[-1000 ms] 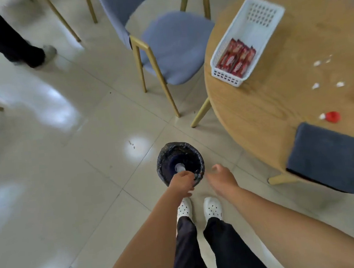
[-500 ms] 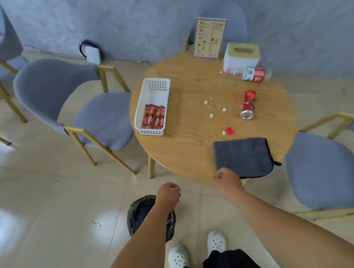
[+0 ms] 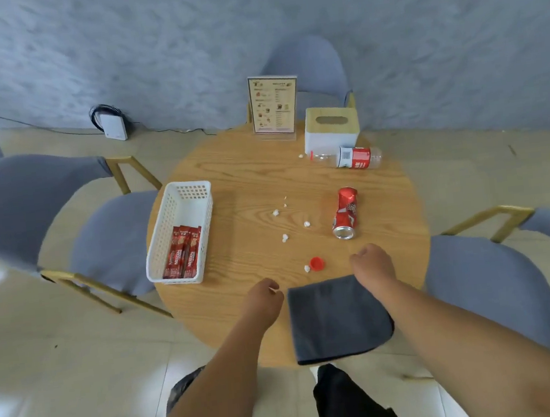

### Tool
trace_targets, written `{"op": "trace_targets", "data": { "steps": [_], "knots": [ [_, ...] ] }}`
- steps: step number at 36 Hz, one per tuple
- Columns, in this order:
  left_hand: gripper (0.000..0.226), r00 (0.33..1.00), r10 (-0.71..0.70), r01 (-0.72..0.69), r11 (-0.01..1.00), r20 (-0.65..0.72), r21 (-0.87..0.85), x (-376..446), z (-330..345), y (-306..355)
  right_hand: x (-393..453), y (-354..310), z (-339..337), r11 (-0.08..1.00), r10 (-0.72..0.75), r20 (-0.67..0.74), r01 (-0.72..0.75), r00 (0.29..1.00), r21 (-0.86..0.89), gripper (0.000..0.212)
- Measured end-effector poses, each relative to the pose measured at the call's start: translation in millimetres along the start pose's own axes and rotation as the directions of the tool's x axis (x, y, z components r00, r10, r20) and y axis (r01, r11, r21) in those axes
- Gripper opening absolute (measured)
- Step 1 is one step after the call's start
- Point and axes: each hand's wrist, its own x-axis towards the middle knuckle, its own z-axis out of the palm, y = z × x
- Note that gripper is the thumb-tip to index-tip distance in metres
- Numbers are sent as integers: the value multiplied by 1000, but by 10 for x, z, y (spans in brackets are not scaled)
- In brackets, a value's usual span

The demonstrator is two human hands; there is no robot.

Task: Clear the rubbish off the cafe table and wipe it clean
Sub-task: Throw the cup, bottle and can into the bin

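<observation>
On the round wooden table (image 3: 235,165) a crushed red can (image 3: 345,214) lies on its side, and a clear plastic bottle (image 3: 346,158) with a red label lies near the far edge. A red bottle cap (image 3: 316,264) and several white paper scraps (image 3: 285,237) are scattered mid-table. A dark grey cloth (image 3: 336,320) lies flat at the near edge. My left hand (image 3: 264,299) hovers just left of the cloth, fingers loosely curled and holding nothing. Over the cloth's far right corner, my right hand (image 3: 372,262) is loosely curled and holds nothing, just short of the can.
A white basket (image 3: 193,189) with red sachets sits on the table's left side. A menu stand (image 3: 273,106) and a tissue box (image 3: 330,131) stand at the back. Blue chairs (image 3: 28,200) surround the table. A black-bagged bin (image 3: 181,391) shows on the floor under my left arm.
My view lifted from the bin on the floor to the table. Both hands rose from the bin and moved forward over the table's near edge, beside the cloth.
</observation>
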Motion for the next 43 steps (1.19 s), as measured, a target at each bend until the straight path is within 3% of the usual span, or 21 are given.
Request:
{"op": "trace_targets", "data": {
  "steps": [5, 8, 14, 19, 23, 29, 34, 39, 43],
  "knots": [
    [36, 998, -16, 11, 996, 56, 86, 412, 153, 480, 654, -226, -98, 1000, -8, 31, 8, 999, 14, 41],
    [45, 996, -4, -10, 987, 90, 162, 629, 310, 703, 1046, -309, -148, 999, 42, 47, -42, 998, 2, 65],
    [60, 993, 8, -48, 933, 114, 356, 839, 577, 938, 1617, -471, -169, 992, 122, 52, -122, 991, 9, 92],
    [59, 989, 25, -90, 883, 144, 461, 971, 701, 1056, 1991, -634, -243, 992, 76, -29, -79, 997, -100, 86],
    [53, 988, 22, -100, 843, 151, 529, 1093, 746, 1095, 2386, -878, -388, 954, -120, -102, 85, 988, -289, 80],
    [44, 990, 26, -93, 863, 140, 497, 1236, 746, 1074, 3014, -1252, -530, 792, -344, -3, 288, 939, -538, 73],
    [32, 992, 43, -87, 907, 115, 411, 1254, 704, 1039, 3254, -1335, -525, 692, -253, 119, 265, 960, -671, 66],
    [29, 997, 63, -73, 948, 41, 309, 1229, 615, 946, 3257, -1230, -399, 714, -191, 143, 238, 971, -658, 76],
    [34, 998, 60, -54, 976, -20, 211, 1169, 498, 823, 3165, -1188, -341, 731, -229, 90, 233, 969, -642, 78]
  ]
}}
